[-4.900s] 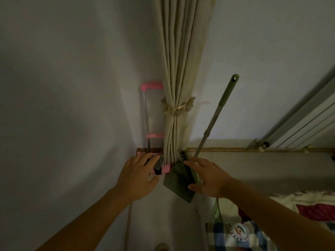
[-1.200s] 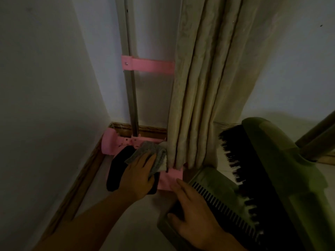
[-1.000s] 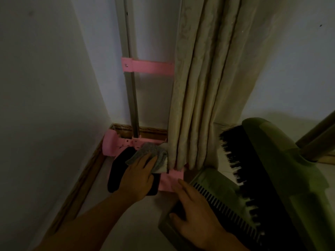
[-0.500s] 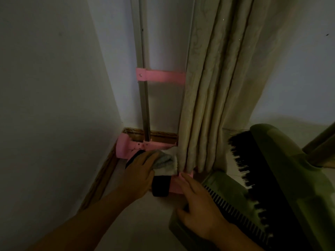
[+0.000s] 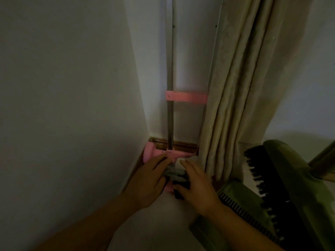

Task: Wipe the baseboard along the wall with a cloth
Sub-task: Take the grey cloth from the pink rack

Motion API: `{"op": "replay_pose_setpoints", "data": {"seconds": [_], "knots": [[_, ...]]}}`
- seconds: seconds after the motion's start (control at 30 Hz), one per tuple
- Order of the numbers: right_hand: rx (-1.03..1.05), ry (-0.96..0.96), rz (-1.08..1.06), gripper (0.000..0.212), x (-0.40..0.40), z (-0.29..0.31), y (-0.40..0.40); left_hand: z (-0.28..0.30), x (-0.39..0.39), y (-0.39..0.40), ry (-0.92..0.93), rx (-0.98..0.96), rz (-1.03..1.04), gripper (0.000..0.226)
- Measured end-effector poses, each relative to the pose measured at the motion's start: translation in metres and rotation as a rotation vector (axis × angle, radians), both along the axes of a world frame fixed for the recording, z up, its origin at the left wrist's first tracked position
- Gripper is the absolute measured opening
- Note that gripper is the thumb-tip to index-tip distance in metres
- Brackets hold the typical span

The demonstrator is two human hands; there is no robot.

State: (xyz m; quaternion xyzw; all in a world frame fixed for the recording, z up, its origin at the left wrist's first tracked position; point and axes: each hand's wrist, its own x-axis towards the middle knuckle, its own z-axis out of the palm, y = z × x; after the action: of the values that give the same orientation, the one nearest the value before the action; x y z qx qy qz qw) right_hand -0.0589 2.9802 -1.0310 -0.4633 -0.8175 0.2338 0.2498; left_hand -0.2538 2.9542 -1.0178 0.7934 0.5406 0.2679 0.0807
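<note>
Both hands meet low in the room's far corner. The left hand (image 5: 146,180) lies palm down, fingers curled over the grey cloth (image 5: 175,172), gripping its left end. The right hand (image 5: 194,185) lies just right of it, fingers spread and pressing on the cloth's right end and on a dark part below it; whether it grips is not clear. The cloth is bunched between the two hands, over the pink base of a cart (image 5: 150,153), near the brown baseboard (image 5: 183,144) but not touching it. The cart's metal rail rises up the wall to a pink crossbar. A beige curtain (image 5: 235,91) hangs to the right. A green dustpan (image 5: 233,198) and brush (image 5: 262,176) stand near right.
</note>
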Motion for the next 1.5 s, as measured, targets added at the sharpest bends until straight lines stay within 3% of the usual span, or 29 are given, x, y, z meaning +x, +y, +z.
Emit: {"op": "replay_pose_setpoints", "data": {"seconds": [0.17,0.33,0.5,0.63,0.8,0.93,1.07,1.2,1.33,1.5], "knots": [[0.112,0.129,0.032,0.037,-0.012,0.005,-0.019,0.007,-0.013,-0.026,0.14,0.075,-0.073,0.052],[0.089,0.11,0.039,0.037,-0.01,-0.008,-0.04,-0.011,-0.022,-0.053,0.217,0.12,-0.076,0.055],[0.117,0.105,0.075,0.033,-0.005,-0.019,-0.057,-0.036,-0.024,-0.076,0.254,0.113,-0.104,0.077],[0.089,0.105,0.109,0.037,-0.008,-0.035,-0.066,-0.046,-0.027,-0.096,0.251,0.106,-0.115,0.071],[-0.012,0.189,0.153,0.02,-0.029,-0.051,-0.082,-0.065,-0.041,-0.124,0.238,0.09,-0.081,0.072],[-0.112,0.175,0.176,0.023,-0.047,-0.066,-0.094,-0.074,-0.053,-0.14,0.229,0.052,-0.04,0.073],[-0.182,0.155,0.19,0.031,-0.058,-0.075,-0.1,-0.081,-0.067,-0.143,0.247,-0.036,-0.014,0.06],[-0.237,0.147,0.281,0.037,-0.065,-0.086,-0.11,-0.088,-0.075,-0.14,0.221,-0.146,0.007,0.068],[-0.248,0.182,0.231,0.03,-0.063,-0.088,-0.111,-0.086,-0.072,-0.132,0.394,-0.083,0.016,0.053],[-0.33,0.237,0.064,0.018,-0.052,-0.089,-0.095,-0.089,-0.069,-0.134,0.562,-0.084,0.165,0.07]]}}
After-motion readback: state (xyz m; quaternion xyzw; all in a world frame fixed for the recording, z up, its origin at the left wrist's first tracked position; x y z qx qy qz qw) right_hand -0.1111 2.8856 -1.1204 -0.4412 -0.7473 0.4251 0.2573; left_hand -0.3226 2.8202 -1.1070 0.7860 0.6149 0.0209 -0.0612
